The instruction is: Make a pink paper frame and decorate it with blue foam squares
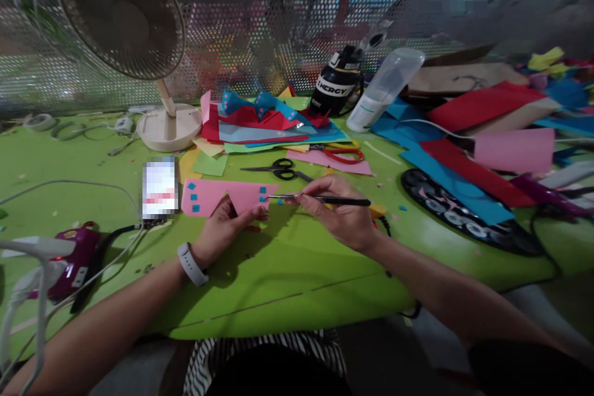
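My left hand (pixel 227 226), with a pale watch band on its wrist, grips the lower edge of a pink paper piece (pixel 204 193). The paper has a V-shaped notch, and small blue squares (pixel 193 197) sit near both its ends. In my right hand (pixel 341 213) is a slim black-handled tool (pixel 346 200) with a thin metal tip, pinched between the fingers. Its tip meets the right end of the paper beside a blue square (pixel 262 199). Dark-handled scissors (pixel 282 168) lie just beyond the paper.
A fan (pixel 169 127), a phone (pixel 160 189) and a purple power strip (pixel 77 260) with cables stand left. Behind lie stacked coloured papers (pixel 260 130), orange-handled scissors (pixel 346 153), a black bottle (pixel 336 83) and a clear bottle (pixel 385 90). A black tray (pixel 464 219) sits right.
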`<state>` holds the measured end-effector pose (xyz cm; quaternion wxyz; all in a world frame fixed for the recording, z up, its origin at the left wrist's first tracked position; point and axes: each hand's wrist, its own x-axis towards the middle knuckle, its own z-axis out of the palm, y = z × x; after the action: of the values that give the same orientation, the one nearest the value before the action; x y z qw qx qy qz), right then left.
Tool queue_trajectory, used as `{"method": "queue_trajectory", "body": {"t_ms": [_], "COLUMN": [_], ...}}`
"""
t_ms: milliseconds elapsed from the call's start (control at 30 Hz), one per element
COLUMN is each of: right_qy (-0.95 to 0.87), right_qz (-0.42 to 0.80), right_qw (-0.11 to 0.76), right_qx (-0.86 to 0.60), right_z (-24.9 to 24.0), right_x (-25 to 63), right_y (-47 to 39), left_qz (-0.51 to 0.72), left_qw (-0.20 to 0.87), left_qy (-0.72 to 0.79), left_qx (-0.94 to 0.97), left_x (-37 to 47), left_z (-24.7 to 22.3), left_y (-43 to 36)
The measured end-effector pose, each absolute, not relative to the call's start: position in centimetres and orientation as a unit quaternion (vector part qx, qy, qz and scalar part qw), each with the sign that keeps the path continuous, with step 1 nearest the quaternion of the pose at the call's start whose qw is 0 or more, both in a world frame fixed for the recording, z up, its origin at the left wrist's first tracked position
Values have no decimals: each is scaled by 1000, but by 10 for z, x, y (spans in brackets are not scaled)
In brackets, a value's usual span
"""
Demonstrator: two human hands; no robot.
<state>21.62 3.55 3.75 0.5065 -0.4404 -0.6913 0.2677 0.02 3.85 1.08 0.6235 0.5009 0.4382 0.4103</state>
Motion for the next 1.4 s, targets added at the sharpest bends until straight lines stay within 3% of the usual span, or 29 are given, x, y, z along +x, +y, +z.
{"method": "queue_trajectory", "body": {"t_ms": [600,1400], "right_qy": [-706,-659], "right_qz": [283,314], "right_qw": [490,537], "right_qx": [-426,-422], "right_z": [35,25], "right_x": [216,220], "right_y": [34,41], "left_qz": [417,430], "left_qw": [611,619], "left_qy": [451,447], "left_qx": [500,482], "left_x": [0,-1], "left_z": [11,11], "left_y": [40,41]}}
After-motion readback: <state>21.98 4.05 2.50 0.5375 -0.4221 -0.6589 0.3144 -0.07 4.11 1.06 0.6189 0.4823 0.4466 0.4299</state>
